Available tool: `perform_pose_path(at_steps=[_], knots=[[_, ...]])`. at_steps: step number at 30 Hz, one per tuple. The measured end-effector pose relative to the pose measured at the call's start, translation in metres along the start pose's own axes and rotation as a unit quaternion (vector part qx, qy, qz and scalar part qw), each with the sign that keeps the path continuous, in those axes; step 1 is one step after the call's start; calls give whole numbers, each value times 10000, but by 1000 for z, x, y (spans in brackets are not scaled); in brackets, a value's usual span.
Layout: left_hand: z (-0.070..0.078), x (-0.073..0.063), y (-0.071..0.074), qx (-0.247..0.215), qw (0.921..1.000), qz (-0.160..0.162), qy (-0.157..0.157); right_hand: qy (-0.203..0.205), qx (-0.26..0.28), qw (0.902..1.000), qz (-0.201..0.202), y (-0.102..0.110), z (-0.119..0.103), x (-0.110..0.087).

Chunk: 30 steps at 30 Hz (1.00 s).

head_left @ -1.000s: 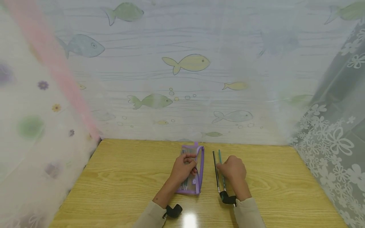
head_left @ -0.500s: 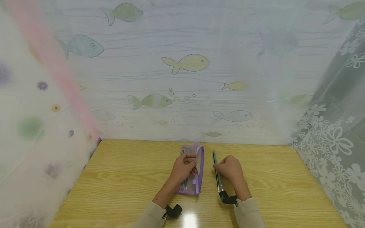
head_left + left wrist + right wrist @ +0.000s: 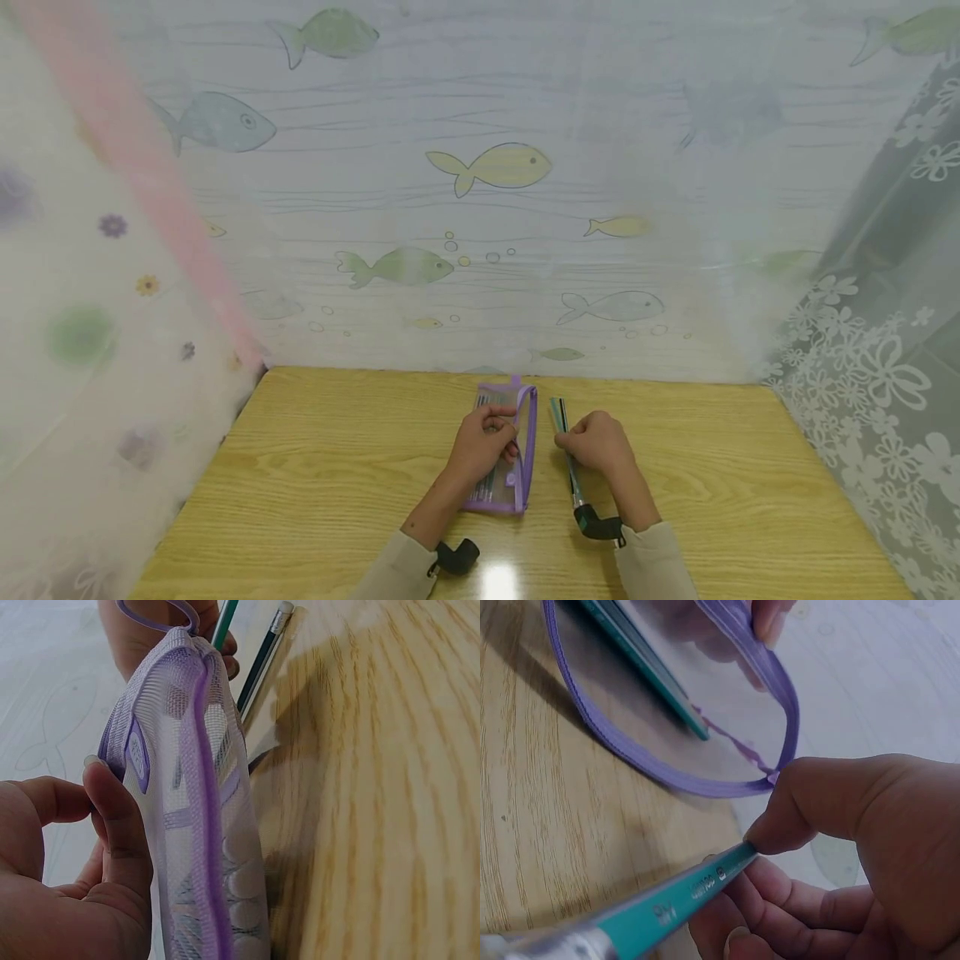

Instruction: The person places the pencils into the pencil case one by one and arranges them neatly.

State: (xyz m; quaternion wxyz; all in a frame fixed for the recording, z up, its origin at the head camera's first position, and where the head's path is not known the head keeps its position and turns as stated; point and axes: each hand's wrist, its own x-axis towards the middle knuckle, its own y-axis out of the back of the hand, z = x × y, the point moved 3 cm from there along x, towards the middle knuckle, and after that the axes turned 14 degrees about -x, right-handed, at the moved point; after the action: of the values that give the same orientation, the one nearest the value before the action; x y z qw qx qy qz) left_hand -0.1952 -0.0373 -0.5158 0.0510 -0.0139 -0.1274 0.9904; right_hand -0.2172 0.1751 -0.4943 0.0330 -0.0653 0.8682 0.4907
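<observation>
A see-through pencil case with purple trim (image 3: 489, 505) lies on the table, its zipped mouth spread apart on the right side. My left hand (image 3: 480, 446) pinches the upper edge of that mouth between thumb and fingers. Inside the case, teal pencils (image 3: 656, 679) show in the right wrist view. To its right, my right hand (image 3: 603, 442) pinches a teal pencil (image 3: 667, 907) between thumb and fingers. In the head view this pencil crosses a black pencil (image 3: 564, 407), whose white eraser end shows in the left wrist view.
The wood-grain table (image 3: 337, 450) ends at a fish-print curtain (image 3: 487, 250) behind. A flowered sheet (image 3: 112, 375) hangs at the left and a lace-patterned one (image 3: 885, 400) at the right. Black wrist mounts (image 3: 597, 523) sit at both sleeves.
My right hand has moved slightly left with the teal pencil, whose far end has swung from the right of the black pencil to its left. The left hand and the case have stayed put.
</observation>
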Motion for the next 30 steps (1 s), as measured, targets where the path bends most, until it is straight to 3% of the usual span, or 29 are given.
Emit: perform_pose_path(at_steps=[19,30], knots=[[0,2,1,4,10000,-48,17,132,232,9996,-107,-4,-12,-3],[-1,3,2,-26,10000,-29,19,3,414,9990,-186,-8,-18,-3]])
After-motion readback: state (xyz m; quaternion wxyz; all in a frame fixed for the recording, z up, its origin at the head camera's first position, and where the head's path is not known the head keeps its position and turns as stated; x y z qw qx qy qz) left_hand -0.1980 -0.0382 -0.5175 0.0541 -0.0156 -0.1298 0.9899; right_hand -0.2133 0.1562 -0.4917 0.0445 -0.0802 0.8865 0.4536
